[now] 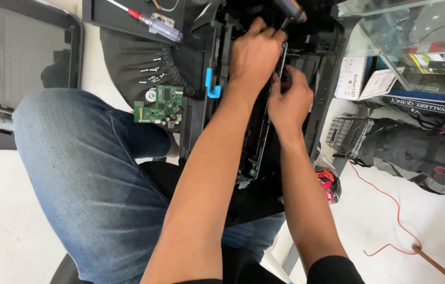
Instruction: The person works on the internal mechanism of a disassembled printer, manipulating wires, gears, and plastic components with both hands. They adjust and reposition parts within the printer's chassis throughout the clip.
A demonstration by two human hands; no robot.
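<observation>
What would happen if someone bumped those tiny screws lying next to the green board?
The loose screws look small and light, so a nudge would probably scatter them. They lie on dark gathered cloth, whose folds might catch them. The green circuit board beside them looks stiff and likely wouldn't bend.

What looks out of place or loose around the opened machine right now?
A green circuit board lies loose on black cloth beside the opened black machine, with small screws scattered unboxed just above it.

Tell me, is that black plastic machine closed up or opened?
Opened: the black plastic machine shows bare inner rails, with both hands inside and a green circuit board lying out.
</observation>
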